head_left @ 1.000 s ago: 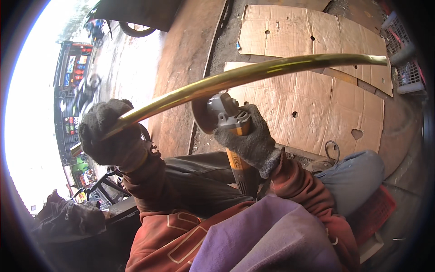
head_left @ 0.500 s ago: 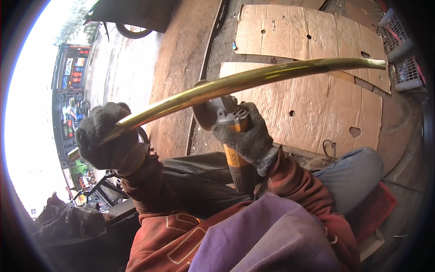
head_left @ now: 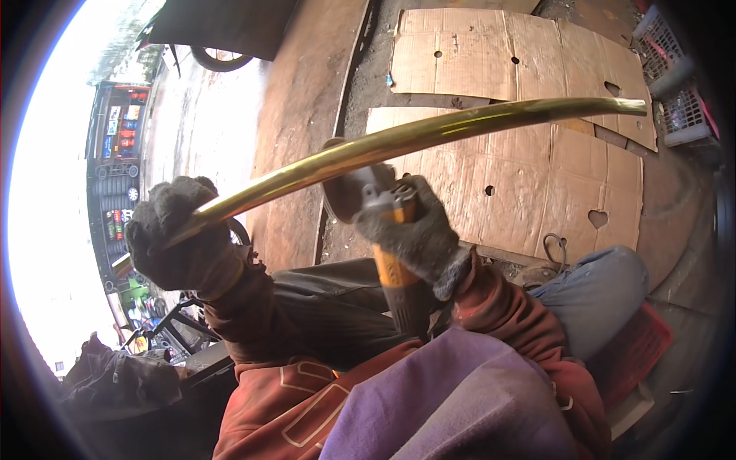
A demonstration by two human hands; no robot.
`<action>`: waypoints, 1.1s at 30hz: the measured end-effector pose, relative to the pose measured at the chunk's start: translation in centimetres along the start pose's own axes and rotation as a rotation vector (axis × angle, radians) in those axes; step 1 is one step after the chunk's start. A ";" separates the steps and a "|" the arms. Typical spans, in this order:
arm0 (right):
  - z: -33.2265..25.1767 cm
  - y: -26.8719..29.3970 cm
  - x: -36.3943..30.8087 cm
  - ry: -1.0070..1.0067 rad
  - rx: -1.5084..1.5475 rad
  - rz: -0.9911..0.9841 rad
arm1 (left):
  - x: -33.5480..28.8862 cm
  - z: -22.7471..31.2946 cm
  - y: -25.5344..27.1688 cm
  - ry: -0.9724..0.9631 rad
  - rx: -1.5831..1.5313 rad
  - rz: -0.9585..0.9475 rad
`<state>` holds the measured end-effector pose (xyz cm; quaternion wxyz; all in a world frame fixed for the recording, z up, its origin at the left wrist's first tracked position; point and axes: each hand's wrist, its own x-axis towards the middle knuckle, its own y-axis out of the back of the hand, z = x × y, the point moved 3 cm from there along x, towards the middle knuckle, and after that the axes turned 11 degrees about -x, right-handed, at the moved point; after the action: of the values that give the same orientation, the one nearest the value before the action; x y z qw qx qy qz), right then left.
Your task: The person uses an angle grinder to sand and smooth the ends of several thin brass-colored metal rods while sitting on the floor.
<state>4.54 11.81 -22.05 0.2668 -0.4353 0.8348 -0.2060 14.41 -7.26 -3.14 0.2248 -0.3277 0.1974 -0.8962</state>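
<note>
My left hand (head_left: 180, 234), in a dark grey work glove, is closed round the near left end of a long curved brass-coloured tube (head_left: 414, 136). The tube slants up to the right across my view, its far end free. In my right hand (head_left: 418, 230), gloved the same way, is an orange and dark grey angle grinder (head_left: 395, 272), gripped near its head. The grinder's round disc and guard (head_left: 345, 192) sit behind the middle of the tube, partly hidden by it. Whether the disc touches the tube I cannot tell.
Flat cardboard sheets (head_left: 590, 180) with holes lie on the ground ahead. Grey plastic crates (head_left: 682, 115) stand at the far right, and a red crate (head_left: 632, 356) is by my right leg. Dark cloth (head_left: 115, 376) lies at lower left. A wheel (head_left: 222, 59) shows at the top left.
The tube, both hands and the grinder have shifted very slightly left as the view moved a little. Both grips are unchanged.
</note>
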 end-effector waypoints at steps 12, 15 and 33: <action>3.8 2.6 -0.4 -0.001 -0.069 0.085 | 1.9 0.6 1.6 -0.259 0.765 0.092; 5.4 4.8 -1.5 -0.040 0.065 0.106 | 3.6 0.5 3.4 -0.142 0.551 0.219; -13.3 19.2 -11.8 0.540 -0.047 0.572 | 6.3 -0.3 5.9 -0.071 0.387 0.070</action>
<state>-9.98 33.41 -19.66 0.0742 -0.1215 0.9670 -0.2113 11.52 -15.39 -3.12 0.3214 -0.3028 0.0244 -0.8969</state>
